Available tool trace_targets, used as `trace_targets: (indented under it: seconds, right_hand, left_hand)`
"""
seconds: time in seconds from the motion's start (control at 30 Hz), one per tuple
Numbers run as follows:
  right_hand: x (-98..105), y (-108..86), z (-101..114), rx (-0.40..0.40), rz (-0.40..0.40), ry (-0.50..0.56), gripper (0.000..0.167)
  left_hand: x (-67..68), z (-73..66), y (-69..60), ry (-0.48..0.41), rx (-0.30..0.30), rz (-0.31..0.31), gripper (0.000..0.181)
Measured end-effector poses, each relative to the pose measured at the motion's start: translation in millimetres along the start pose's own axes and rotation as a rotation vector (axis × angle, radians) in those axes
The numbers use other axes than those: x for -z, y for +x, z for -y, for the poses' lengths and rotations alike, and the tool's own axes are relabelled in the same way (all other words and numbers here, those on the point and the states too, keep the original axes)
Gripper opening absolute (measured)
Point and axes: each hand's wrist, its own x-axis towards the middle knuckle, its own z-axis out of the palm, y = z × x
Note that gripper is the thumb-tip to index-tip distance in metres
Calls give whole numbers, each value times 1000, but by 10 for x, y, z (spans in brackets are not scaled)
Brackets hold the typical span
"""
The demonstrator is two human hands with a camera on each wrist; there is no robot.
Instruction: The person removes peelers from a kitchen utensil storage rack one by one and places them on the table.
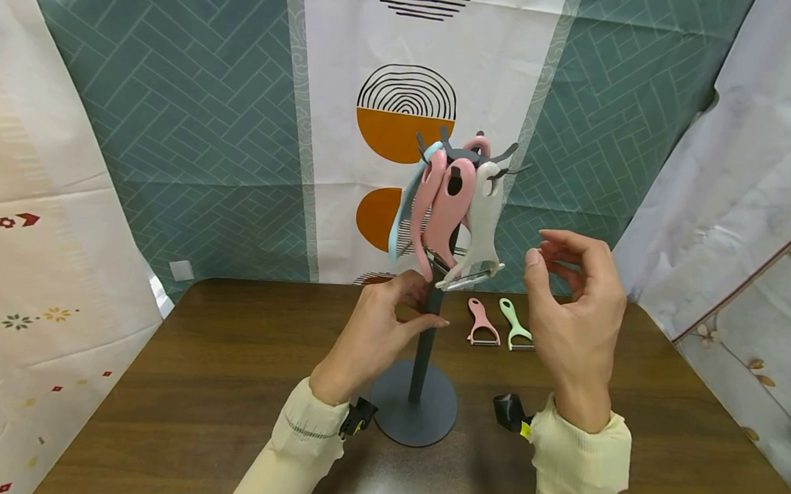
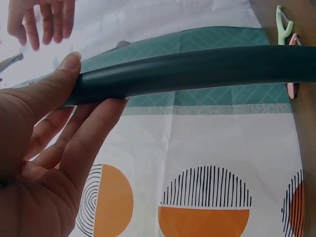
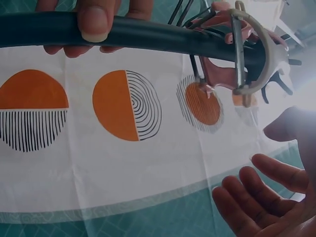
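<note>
A dark grey stand (image 1: 420,373) with a round base rises from the table, its top spreading into several hooks. My left hand (image 1: 386,320) grips the pole just under the hanging peelers; the left wrist view shows thumb and fingers round the pole (image 2: 197,71). From the hooks hang a light blue peeler (image 1: 404,203), several pink peelers (image 1: 453,205) and a white peeler (image 1: 485,214), blades downward. To the right of the white peeler, my right hand (image 1: 574,314) is raised with loosely bent fingers, holding nothing and apart from the stand.
Behind the stand, a pink peeler (image 1: 481,323) and a green peeler (image 1: 514,324) lie on the brown wooden table (image 1: 244,373). A patterned curtain (image 1: 176,105) hangs along the table's back edge, with pale cloths at both sides.
</note>
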Motion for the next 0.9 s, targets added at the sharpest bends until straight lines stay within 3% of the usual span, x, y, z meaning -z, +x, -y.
trace_targets:
  seconds: [0.27,0.67,0.9]
  right_hand:
    - [23,-6,60,41,30,50,28]
    - [-35,-61,174,169,163,136,44]
    - [-52,-95,249,211,194,55,61]
  left_hand:
    - [-14,-7,1,-21,23,1,30]
    - [-33,9,0,-19,11,-5,32]
    - [-37,12,1,6,-3,-10,32]
